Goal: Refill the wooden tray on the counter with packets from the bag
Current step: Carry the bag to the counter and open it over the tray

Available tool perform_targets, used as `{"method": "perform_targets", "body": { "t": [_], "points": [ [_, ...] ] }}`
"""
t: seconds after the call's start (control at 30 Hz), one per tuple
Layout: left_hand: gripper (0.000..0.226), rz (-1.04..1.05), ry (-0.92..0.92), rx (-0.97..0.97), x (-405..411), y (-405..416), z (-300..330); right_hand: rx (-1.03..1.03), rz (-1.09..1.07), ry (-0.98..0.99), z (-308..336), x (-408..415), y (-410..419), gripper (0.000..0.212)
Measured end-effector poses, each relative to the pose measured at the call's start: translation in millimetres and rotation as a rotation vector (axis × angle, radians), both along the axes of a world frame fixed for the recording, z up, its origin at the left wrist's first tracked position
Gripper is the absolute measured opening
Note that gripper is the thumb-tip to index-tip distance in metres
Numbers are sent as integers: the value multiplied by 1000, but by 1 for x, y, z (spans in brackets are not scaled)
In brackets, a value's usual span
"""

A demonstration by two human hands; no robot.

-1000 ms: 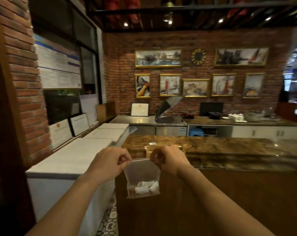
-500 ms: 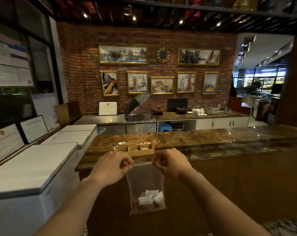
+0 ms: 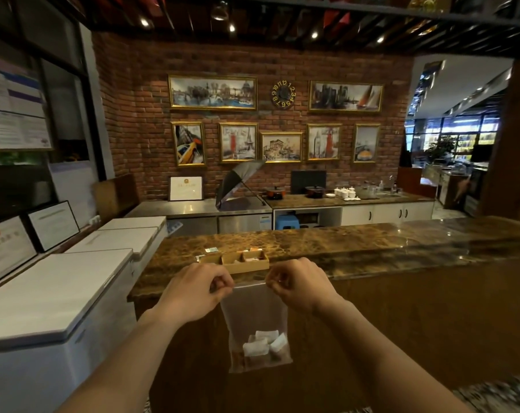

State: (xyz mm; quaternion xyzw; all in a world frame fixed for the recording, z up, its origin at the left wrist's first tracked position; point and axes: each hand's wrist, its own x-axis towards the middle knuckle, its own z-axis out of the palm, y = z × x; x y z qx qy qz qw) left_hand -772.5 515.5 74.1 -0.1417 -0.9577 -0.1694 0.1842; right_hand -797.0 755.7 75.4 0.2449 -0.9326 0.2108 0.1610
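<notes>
The bag hung in front of the worktop, below its near edge, held up by both hands. The left hand pinched the bag's top left corner and the right hand pinched the top right corner, fingers curled shut on the plastic, with the mouth stretched between them. The packets lay heaped at the bottom of the bag, well below the hands. The tray sat on the worktop near its front edge, just beyond and between the two hands.

The left hand hid the tray's near left corner. What lay in the tray's compartments was too small to make out, as were two small packets on the worktop just behind the tray. Whether the bag's mouth was sealed or parted could not be told.

Against half a second before, the view sat slightly further right, and the hands kept the same pinch on the bag.
</notes>
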Motion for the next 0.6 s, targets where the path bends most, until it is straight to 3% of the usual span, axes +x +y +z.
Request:
{"method": "perform_targets", "body": {
  "t": [0.6],
  "points": [
    [5, 107, -22, 19, -62, 24, -17, -44, 54, -47, -25, -85, 17, 11]
  ]
}}
